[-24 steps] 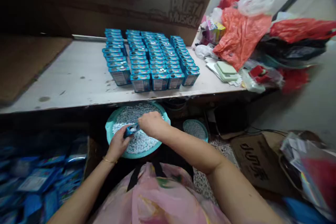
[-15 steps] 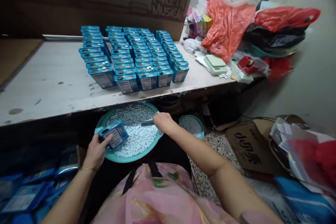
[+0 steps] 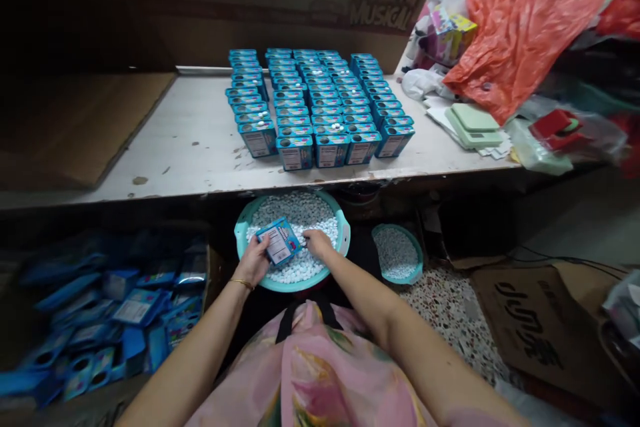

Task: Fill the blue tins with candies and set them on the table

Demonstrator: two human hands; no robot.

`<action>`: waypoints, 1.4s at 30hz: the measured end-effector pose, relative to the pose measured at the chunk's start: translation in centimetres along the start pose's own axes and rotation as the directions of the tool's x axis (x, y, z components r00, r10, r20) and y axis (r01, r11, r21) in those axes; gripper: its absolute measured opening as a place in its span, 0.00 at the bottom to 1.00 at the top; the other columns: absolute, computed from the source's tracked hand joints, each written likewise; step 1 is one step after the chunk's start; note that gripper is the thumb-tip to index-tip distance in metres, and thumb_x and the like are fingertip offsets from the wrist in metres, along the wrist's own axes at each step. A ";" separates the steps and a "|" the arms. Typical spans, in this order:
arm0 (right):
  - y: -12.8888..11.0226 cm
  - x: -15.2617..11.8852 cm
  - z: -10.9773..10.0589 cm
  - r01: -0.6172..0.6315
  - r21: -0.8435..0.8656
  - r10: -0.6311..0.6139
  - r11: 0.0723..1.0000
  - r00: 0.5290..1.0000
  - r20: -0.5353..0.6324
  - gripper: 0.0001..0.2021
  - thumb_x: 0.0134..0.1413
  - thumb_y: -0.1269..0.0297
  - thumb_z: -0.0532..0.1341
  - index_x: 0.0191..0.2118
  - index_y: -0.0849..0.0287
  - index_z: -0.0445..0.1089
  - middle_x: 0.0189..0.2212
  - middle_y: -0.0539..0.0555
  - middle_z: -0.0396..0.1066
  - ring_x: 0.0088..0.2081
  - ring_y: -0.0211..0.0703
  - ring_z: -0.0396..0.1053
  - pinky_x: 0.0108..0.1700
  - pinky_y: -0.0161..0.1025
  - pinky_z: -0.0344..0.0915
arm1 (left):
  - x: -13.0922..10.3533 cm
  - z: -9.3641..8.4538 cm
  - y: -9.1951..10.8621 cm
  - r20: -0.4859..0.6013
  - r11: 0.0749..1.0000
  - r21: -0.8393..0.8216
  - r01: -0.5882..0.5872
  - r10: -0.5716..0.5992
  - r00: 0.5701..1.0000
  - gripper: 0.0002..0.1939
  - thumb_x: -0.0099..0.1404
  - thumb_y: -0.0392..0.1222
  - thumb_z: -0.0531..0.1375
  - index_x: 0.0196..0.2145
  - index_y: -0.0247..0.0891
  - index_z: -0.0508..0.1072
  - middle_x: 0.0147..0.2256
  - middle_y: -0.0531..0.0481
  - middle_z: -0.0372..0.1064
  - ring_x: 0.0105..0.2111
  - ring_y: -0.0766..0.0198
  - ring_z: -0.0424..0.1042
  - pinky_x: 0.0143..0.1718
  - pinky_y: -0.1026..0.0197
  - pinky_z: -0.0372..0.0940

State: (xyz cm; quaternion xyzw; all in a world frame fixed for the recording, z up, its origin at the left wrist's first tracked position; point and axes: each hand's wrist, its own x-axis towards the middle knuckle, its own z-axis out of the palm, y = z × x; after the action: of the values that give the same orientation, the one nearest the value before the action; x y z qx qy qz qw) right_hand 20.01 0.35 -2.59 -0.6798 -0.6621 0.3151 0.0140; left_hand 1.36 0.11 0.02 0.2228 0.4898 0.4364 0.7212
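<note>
My left hand [image 3: 254,263] grips a small blue printed box [image 3: 279,241], which is tilted over a turquoise basin [image 3: 241,232]. Small white and pale blue pellets [image 3: 300,269], like candies, fill the basin. Closed fingers of my right hand [image 3: 318,244] are at the box's right edge, just above the pellets. They hold a dark, narrow tool, mostly hidden now between hand and box; its working end does not show.
Rows of similar blue boxes [image 3: 296,152] stand on the white table [image 3: 190,147], some with pellets on top. A carton of blue boxes [image 3: 135,307] is at lower left. A smaller basin [image 3: 419,250] of pellets, a pale green scale [image 3: 475,123] and plastic bags [image 3: 533,33] are to the right.
The view has swung left, bringing more of the carton into sight. My right hand has come from the basin's right rim to the box, and the box is turned more level.
</note>
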 end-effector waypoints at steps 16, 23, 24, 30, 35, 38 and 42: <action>-2.0 -3.3 -13.9 0.337 -0.052 -0.335 0.940 0.941 0.048 0.15 0.49 0.69 0.54 0.40 0.49 0.73 0.39 0.48 0.74 0.42 0.41 0.68 0.38 0.31 0.59 | -1.0 -1.7 2.1 0.241 0.410 0.778 -0.476 0.505 0.829 0.22 0.53 0.46 0.59 0.45 0.37 0.65 0.42 0.48 0.67 0.43 0.58 0.67 0.48 0.56 0.60; -7.7 -5.4 -15.8 0.340 -0.464 -0.310 0.818 0.940 0.142 0.15 0.50 0.73 0.52 0.39 0.55 0.72 0.38 0.57 0.73 0.41 0.46 0.69 0.40 0.37 0.60 | -0.9 -0.8 1.6 0.275 0.436 0.740 -0.512 0.497 0.823 0.20 0.51 0.41 0.59 0.44 0.40 0.68 0.43 0.48 0.67 0.45 0.56 0.65 0.50 0.54 0.57; -8.3 -5.6 -15.8 0.342 -0.492 -0.315 0.801 0.939 0.140 0.15 0.50 0.74 0.51 0.39 0.56 0.72 0.38 0.59 0.73 0.41 0.46 0.69 0.41 0.38 0.60 | -0.9 -0.8 1.5 0.252 0.473 0.722 -0.505 0.500 0.829 0.20 0.50 0.41 0.60 0.43 0.40 0.69 0.43 0.48 0.67 0.45 0.55 0.65 0.51 0.54 0.56; -10.0 -6.3 -15.7 0.366 -0.547 -0.362 0.753 0.924 0.119 0.13 0.52 0.74 0.50 0.37 0.61 0.70 0.36 0.60 0.72 0.38 0.47 0.70 0.38 0.40 0.62 | -1.0 -0.5 1.5 0.192 0.564 0.659 -0.498 0.513 0.836 0.20 0.47 0.39 0.62 0.41 0.41 0.70 0.41 0.48 0.68 0.44 0.53 0.64 0.52 0.53 0.55; -7.7 -7.1 -17.0 0.366 -0.548 -0.388 0.752 0.918 0.080 0.12 0.52 0.75 0.50 0.34 0.58 0.69 0.36 0.56 0.71 0.38 0.46 0.69 0.36 0.38 0.62 | -0.9 -0.9 1.7 0.201 0.560 0.656 -0.506 0.517 0.832 0.20 0.49 0.40 0.62 0.42 0.40 0.69 0.41 0.48 0.68 0.44 0.55 0.65 0.51 0.55 0.56; -4.1 -6.8 -16.8 0.279 -0.545 -0.301 0.791 0.952 0.049 0.13 0.53 0.75 0.49 0.37 0.55 0.68 0.39 0.56 0.70 0.41 0.44 0.68 0.38 0.37 0.60 | -0.7 -1.8 1.7 0.133 0.610 0.640 -0.467 0.511 0.850 0.22 0.48 0.42 0.64 0.43 0.40 0.68 0.40 0.49 0.67 0.43 0.57 0.66 0.50 0.56 0.57; -0.2 -4.9 -12.1 0.101 -0.488 -0.098 0.867 0.995 0.030 0.14 0.54 0.75 0.48 0.39 0.58 0.69 0.39 0.58 0.70 0.40 0.44 0.68 0.39 0.37 0.60 | 0.0 -2.9 0.6 -0.046 0.832 0.440 -0.339 0.398 0.916 0.26 0.49 0.46 0.64 0.45 0.39 0.65 0.38 0.49 0.67 0.39 0.59 0.68 0.46 0.55 0.62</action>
State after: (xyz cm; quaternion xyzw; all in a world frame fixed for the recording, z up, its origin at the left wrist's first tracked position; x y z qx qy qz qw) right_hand 25.64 0.78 9.17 -0.6255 -0.7544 0.1380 -0.1435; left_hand -1.53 0.11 -0.74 0.4337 0.5680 0.4648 0.5228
